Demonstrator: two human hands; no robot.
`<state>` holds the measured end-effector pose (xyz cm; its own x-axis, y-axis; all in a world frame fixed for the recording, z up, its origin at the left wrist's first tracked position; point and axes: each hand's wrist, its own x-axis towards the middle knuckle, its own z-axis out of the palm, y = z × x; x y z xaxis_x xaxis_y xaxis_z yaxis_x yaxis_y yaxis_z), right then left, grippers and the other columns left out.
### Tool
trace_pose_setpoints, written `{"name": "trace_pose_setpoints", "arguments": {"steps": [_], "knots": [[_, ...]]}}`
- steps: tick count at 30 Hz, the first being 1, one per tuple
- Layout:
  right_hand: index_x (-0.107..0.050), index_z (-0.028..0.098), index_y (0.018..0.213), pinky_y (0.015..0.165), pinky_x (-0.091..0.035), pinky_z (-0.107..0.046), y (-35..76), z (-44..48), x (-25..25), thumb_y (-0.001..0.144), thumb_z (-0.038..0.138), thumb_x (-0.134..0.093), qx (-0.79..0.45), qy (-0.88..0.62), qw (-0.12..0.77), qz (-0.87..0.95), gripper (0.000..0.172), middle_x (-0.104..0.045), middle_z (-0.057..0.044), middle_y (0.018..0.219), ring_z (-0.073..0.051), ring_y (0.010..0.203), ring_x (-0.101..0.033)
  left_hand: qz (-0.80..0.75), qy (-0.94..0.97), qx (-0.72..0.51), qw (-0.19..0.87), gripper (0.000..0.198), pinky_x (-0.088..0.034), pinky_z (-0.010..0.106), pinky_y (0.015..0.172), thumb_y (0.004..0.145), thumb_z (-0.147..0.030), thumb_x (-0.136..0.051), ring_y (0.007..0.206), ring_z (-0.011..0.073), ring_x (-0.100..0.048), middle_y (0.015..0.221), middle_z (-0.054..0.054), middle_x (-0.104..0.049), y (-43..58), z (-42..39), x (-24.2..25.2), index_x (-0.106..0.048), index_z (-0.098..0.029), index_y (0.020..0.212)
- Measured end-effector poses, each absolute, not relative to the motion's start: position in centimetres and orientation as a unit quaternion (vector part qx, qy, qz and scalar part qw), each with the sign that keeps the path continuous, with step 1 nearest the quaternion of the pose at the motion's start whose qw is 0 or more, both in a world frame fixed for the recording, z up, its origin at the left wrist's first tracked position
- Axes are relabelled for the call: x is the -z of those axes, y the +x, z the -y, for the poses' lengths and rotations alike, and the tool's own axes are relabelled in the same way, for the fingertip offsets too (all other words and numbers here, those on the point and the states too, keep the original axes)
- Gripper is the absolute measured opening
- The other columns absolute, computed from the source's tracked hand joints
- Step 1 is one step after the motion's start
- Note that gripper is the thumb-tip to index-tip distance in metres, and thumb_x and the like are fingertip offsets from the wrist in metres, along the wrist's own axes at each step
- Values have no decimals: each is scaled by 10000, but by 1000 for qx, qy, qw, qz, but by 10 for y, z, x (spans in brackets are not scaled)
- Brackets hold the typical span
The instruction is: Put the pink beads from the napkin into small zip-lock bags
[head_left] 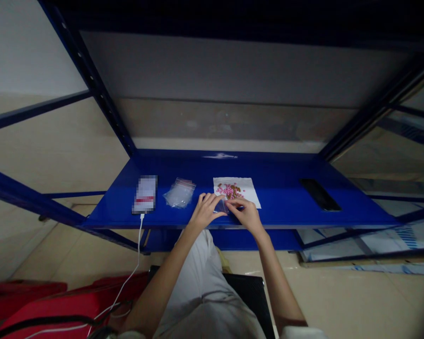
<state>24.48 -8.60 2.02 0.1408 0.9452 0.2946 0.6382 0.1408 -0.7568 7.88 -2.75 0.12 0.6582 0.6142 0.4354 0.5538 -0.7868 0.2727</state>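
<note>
Between my two hands, near the shelf's front edge, is a small clear plastic bag (220, 206). My left hand (205, 210) grips it from the left, thumb below and fingers above. The fingers of my right hand (245, 214) are pinched together at the bag's right side; whether they hold the bag's edge or some small piece is too small to tell. Just beyond lies a white sheet of paper (250, 186) bearing many pink and brown bead-like pieces (231, 189). A pile of clear zip bags (180, 193) rests to the left of my left hand.
On the blue shelf (279, 200), a phone (145, 194) lies at the left with a white cable (139, 245) hanging over the front edge. A dark phone-like slab (320, 194) lies at the right. Blue posts and a panel frame the shelf.
</note>
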Motion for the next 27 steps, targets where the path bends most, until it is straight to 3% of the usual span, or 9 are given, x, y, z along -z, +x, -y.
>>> {"name": "trace_pose_setpoints", "arguments": {"steps": [5, 9, 14, 19, 23, 27], "knots": [[-691, 209, 838, 545, -487, -259, 233, 83, -12, 790, 394, -536, -221, -635, 406, 619, 246, -705, -30, 730, -158, 565, -616, -322, 912, -246, 65, 500, -301, 337, 869, 763, -417, -572, 948, 190, -509, 1020, 49, -596, 78, 26, 0, -444, -217, 1203], [-666, 201, 955, 451, -459, -232, 227, 79, -7, 809, 365, -512, -295, -620, 402, 606, 269, -681, -3, 609, -135, 419, -584, -304, 913, -260, 78, 537, -305, 330, 876, 788, -405, -546, 991, 185, -505, 1042, 49, -595, 77, 25, 1, -386, -223, 1268], [-608, 217, 1099, 390, -429, -211, 221, 76, -9, 744, 408, -595, -308, -629, 411, 583, 403, -701, 5, 663, -120, 364, -568, -306, 902, -291, 93, 621, -302, 348, 912, 790, -379, -560, 1091, 203, -471, 1178, 90, -542, 74, 25, -1, -310, -186, 1324], [-619, 201, 1070, 399, -445, -220, 220, 78, -16, 688, 420, -649, -314, -621, 416, 586, 441, -717, -25, 740, -138, 411, -599, -324, 895, -293, 94, 510, -292, 363, 942, 821, -236, -525, 1073, 192, -489, 1140, 70, -566, 74, 27, 0, -354, -201, 1300], [-693, 215, 863, 419, -432, -218, 243, 85, -21, 719, 419, -615, -199, -669, 419, 580, 261, -712, -36, 780, -129, 448, -595, -350, 883, -302, 76, 415, -310, 355, 918, 834, -264, -515, 960, 180, -534, 994, 49, -610, 74, 26, 3, -436, -194, 1236], [-717, 251, 768, 464, -410, -219, 270, 95, -23, 730, 394, -609, -47, -743, 360, 562, 183, -692, -29, 879, -138, 566, -612, -377, 862, -328, 90, 521, -317, 348, 909, 808, -340, -554, 928, 177, -553, 987, 50, -621, 76, 23, 5, -375, -198, 1276]]}}
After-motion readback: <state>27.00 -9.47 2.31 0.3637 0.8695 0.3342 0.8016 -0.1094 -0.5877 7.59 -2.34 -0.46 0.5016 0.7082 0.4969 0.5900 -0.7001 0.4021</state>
